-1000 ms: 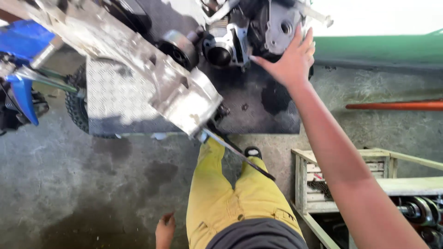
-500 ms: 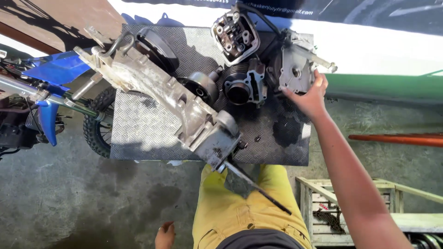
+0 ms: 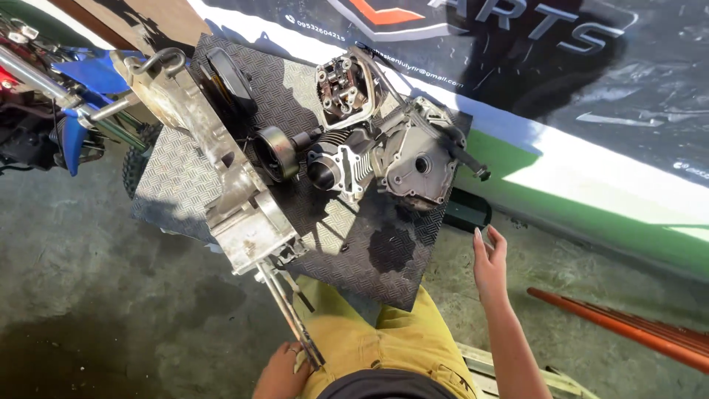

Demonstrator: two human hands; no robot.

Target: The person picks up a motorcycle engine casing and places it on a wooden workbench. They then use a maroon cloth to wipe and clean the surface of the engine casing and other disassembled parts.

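The right hand (image 3: 490,267) is up in the air, just off the right edge of the black bumpy mat (image 3: 185,185). The arm comes up from the bottom of the picture and is almost straight. The fingers are flat and close together, pointing up, and they hold nothing. The hand is near the grey engine case (image 3: 413,159) but does not touch it.

The engine case sits at the far right corner of the mat. Just beside it, on its left, lies the ribbed cylinder (image 3: 336,164) with its round hole facing out. Behind them, at the far edge of the mat, stands the cylinder head (image 3: 343,90).

The left hand (image 3: 283,373) is low, near the bottom of the picture, next to the yellow trousers (image 3: 369,343). Its fingers curl around the end of a thin metal bar (image 3: 292,314). The bar sticks out from the long grey crankcase (image 3: 214,162), which lies slanted along the left side of the mat and hangs over its near edge.

A blue motorbike (image 3: 52,103) stands off the left edge. An orange pipe (image 3: 620,329) lies on the concrete floor (image 3: 88,310) at the right.
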